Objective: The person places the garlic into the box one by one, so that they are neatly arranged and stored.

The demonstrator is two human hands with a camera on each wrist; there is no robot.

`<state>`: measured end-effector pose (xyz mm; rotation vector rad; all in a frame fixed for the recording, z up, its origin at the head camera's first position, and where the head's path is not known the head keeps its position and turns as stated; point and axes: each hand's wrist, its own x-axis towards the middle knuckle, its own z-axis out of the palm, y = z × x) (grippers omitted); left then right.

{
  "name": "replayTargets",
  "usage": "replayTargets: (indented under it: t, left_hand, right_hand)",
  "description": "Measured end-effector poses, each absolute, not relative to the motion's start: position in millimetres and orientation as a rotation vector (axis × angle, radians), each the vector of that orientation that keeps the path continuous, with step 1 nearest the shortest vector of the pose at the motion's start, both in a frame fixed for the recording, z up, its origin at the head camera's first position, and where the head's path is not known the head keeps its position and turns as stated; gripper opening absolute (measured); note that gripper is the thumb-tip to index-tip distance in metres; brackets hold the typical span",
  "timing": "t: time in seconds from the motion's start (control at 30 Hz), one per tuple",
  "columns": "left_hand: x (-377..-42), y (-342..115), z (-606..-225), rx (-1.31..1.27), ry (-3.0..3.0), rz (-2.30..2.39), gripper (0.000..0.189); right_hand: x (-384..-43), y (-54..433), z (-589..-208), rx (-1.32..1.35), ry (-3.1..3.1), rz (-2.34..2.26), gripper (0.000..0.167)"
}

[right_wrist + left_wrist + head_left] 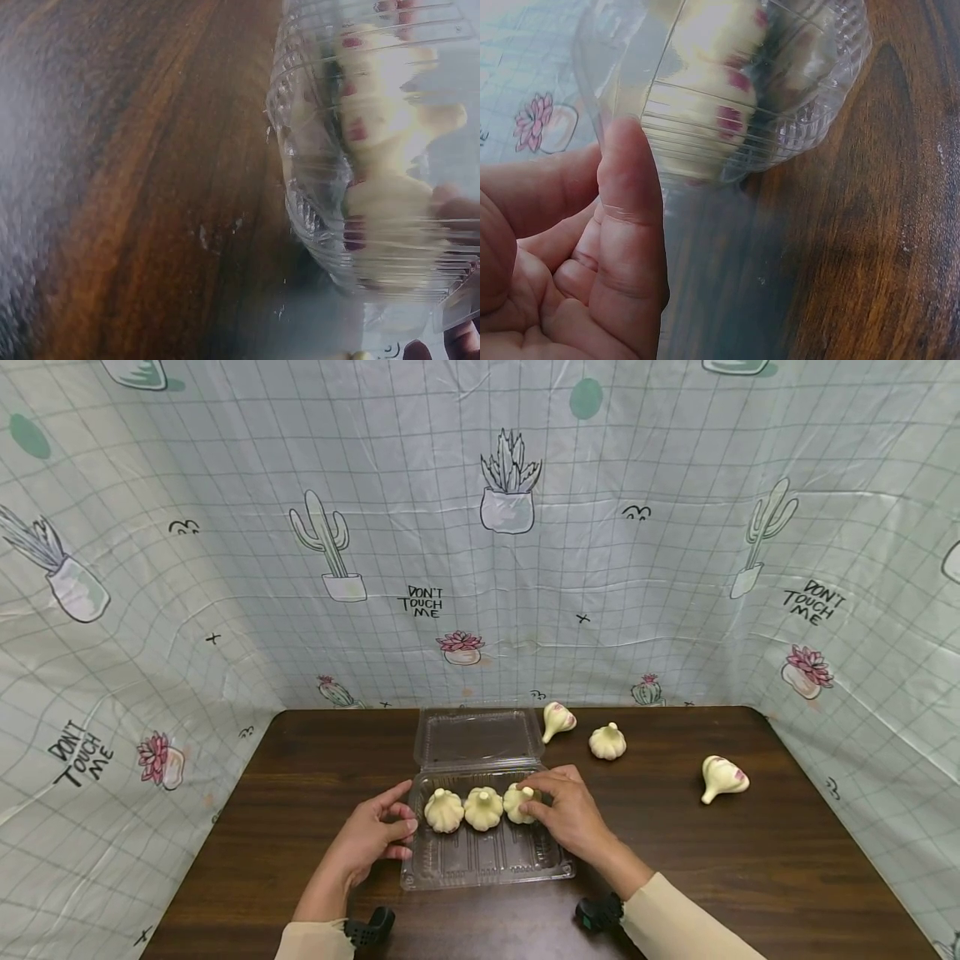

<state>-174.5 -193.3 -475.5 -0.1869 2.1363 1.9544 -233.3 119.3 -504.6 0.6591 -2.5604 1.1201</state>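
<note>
A clear plastic clamshell container [491, 860] lies with its lid tipped back on the dark wooden table. Three garlic bulbs stand in a row across its far half, stems up: a left bulb [444, 812], a middle bulb [483, 810] and a right bulb [513, 804]. My right hand [573, 814] pinches the right bulb between thumb and fingers, partly covering it. At the container's left edge, my left hand [371, 835] holds the rim, thumb [630, 195] against the clear wall. Through the plastic, purple-marked bulbs [375, 127] show in the right wrist view.
Beyond the container, to the right, are a garlic bulb [557, 720] beside the lid [480, 737] and another bulb [607, 742]. A third loose bulb [723, 778] lies farther right. A patterned curtain [585, 568] encloses the table [300, 777] at the back and sides.
</note>
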Motion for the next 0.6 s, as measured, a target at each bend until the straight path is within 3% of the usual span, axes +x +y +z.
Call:
replayTargets:
  t: [0.6]
  left_hand:
    - [-172.7, -193.4, -476.2, -0.196, 2.128, 1.959, 0.069]
  right_hand:
    - [-232.0, 119.3, -504.1, 0.610, -2.616, 1.142, 0.034]
